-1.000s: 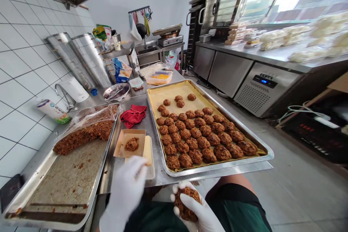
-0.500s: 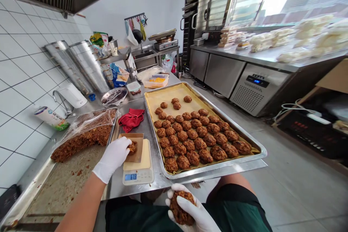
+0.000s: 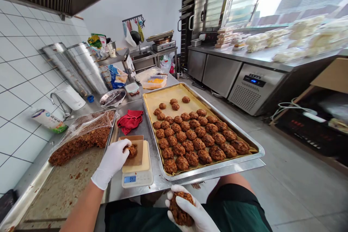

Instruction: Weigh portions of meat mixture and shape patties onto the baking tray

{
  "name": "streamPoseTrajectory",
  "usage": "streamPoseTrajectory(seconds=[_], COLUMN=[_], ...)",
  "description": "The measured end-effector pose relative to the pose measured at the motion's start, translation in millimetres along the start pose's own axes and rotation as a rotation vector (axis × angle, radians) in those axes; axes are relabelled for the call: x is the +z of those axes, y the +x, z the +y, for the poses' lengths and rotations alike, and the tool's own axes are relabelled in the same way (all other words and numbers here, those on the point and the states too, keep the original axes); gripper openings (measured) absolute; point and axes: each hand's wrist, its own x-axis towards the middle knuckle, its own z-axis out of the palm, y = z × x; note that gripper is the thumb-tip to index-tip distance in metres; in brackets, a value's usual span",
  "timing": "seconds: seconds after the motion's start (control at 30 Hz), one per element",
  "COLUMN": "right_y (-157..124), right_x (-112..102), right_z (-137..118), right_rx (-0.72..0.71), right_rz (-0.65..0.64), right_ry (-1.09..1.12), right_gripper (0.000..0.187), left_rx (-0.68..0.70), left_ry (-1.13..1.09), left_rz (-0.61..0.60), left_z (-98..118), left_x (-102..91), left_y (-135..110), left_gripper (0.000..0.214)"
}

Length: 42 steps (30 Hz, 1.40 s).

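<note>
My left hand (image 3: 112, 162), in a white glove, pinches a small lump of brown dough (image 3: 132, 150) lying in a shallow cardboard tray (image 3: 138, 154) on a digital scale (image 3: 137, 174). My right hand (image 3: 190, 212), also gloved, is low by my lap and closed around a larger ball of the same dough (image 3: 181, 208). To the right of the scale, a big paper-lined baking tray (image 3: 236, 130) holds several rows of shaped brown cookies (image 3: 190, 136). On the left, a steel tray (image 3: 58, 188) carries a slab of dough mix (image 3: 78, 141) under plastic film.
A red cloth (image 3: 130, 120) lies behind the scale. Further back are a steel bowl (image 3: 112, 98), a plastic box (image 3: 153, 81) and packets. A can (image 3: 49, 120) lies by the tiled wall. Steel counters and ovens (image 3: 217, 7) stand across the floor at right.
My left hand went from near my body up to the scale and took hold of the dough lump in the cardboard tray. The scale's reading changed. My right hand stayed put.
</note>
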Motion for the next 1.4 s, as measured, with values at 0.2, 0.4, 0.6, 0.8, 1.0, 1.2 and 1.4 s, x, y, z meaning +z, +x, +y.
streamPoseTrajectory(seconds=[0.2,0.4,0.6,0.8,1.0,1.2,1.4], right_y=[3,1,-6,-10,-4,-7,-9], right_x=[3,23,20,14,19,20,17], right_z=[1,-3,-6,0,-1,-2,2], right_rx=[0.005,-0.049,-0.099,-0.174,-0.371,-0.177,-0.101], right_rz=[-0.013,-0.037,-0.123,-0.127,-0.012,-0.022,-0.045], right_ry=[0.023,0.086,0.005,-0.159,-0.274,-0.104,-0.019], right_gripper=[0.037,0.047,0.046,0.048,0.03,0.04,0.037], left_rx=[-0.019,0.213,0.348,0.057,0.005,-0.098,-0.067], left_ry=[-0.04,-0.124,-0.18,-0.508,-0.663,-0.195,-0.093], left_rz=[0.226,0.044,0.1,0.056,0.025,0.28,-0.044], left_z=[23,115,158,155,151,51,-4], left_x=[-17.2,7.9,53.4,40.1,33.2,7.1,27.7], left_y=[-14,-74,-99,-101,-108,-48,-1], left_gripper=[0.033,0.014,0.021,0.049,0.038,0.029,0.046])
